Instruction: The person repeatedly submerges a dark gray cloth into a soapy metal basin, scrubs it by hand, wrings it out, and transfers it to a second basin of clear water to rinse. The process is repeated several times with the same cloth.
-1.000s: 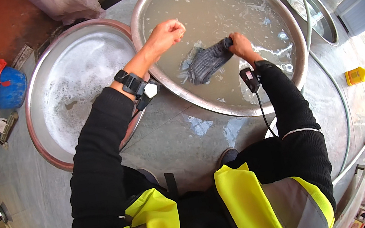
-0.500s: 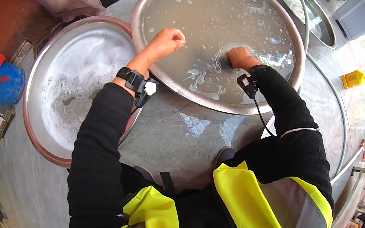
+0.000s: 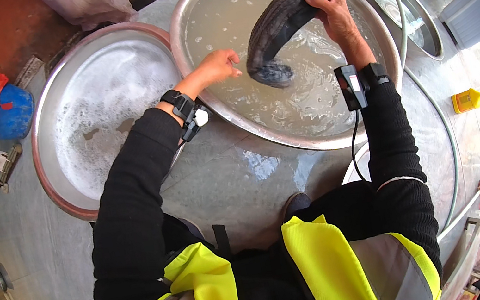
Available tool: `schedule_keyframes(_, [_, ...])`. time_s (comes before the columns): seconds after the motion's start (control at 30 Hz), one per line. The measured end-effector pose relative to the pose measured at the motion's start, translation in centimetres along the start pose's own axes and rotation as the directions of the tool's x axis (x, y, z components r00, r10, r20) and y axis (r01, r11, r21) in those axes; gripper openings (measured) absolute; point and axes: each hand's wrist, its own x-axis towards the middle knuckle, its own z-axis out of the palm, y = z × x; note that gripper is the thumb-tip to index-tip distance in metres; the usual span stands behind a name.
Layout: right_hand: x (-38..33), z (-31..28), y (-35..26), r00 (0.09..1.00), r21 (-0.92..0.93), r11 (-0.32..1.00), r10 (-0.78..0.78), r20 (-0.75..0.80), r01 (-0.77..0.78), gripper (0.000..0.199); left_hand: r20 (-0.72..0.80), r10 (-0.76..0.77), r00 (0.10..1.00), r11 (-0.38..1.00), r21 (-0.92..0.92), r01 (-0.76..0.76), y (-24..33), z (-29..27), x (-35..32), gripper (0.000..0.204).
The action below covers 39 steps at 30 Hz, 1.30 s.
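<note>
My right hand (image 3: 336,12) holds up a dark, wet ribbed cloth (image 3: 276,28), pinching it by its upper right end. The cloth hangs in a curve over the large metal basin (image 3: 289,140) of murky grey water, its lower end folded over near the surface. From this view I cannot tell whether that end touches the water. My left hand (image 3: 218,68) is over the basin's left rim, apart from the cloth. It holds nothing; its fingers are loosely bent with a gap to the thumb.
A second basin (image 3: 42,162) of foamy water stands at the left, against the large one. A blue bucket (image 3: 14,113) is farther left. At the right are an oval metal tub (image 3: 435,48), a grey hose (image 3: 442,120) and a yellow bottle (image 3: 468,101) on the floor.
My right hand has come up out of the water, moving right and away from me, and lifted the dark cloth into view. My left hand has dropped slightly nearer, its fingers loosening.
</note>
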Motion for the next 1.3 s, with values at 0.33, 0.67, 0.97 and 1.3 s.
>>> schedule_keyframes(0.33, [-5.9, -7.1, 12.4, 0.917, -0.957, 0.289, 0.38, 0.118, 0.004, 0.034, 0.055, 0.012, 0.998, 0.988, 0.152, -0.02, 0.9, -0.1, -0.3, 0.033])
schedule_keyframes(0.67, [-8.2, -5.1, 14.9, 0.729, -0.94, -0.031, 0.64, 0.243, 0.34, 0.018, 0.147, 0.019, 0.989, 0.981, 0.187, -0.046, 1.1, 0.0, -0.2, 0.034])
schedule_keyframes(0.97, [-5.8, -2.7, 10.6, 0.886, -0.97, 0.165, 0.401, 0.232, 0.179, 0.017, 0.103, 0.009, 0.995, 0.973, 0.229, -0.032, 0.7, -0.2, -0.1, 0.05])
schedule_keyframes(1.3, [-1.7, 2.5, -0.9, 0.982, -0.279, 0.956, -0.038, 0.183, 0.089, 0.022, -0.068, 0.139, 0.988, 0.99, -0.004, -0.14, 0.7, 2.2, 0.4, 0.113])
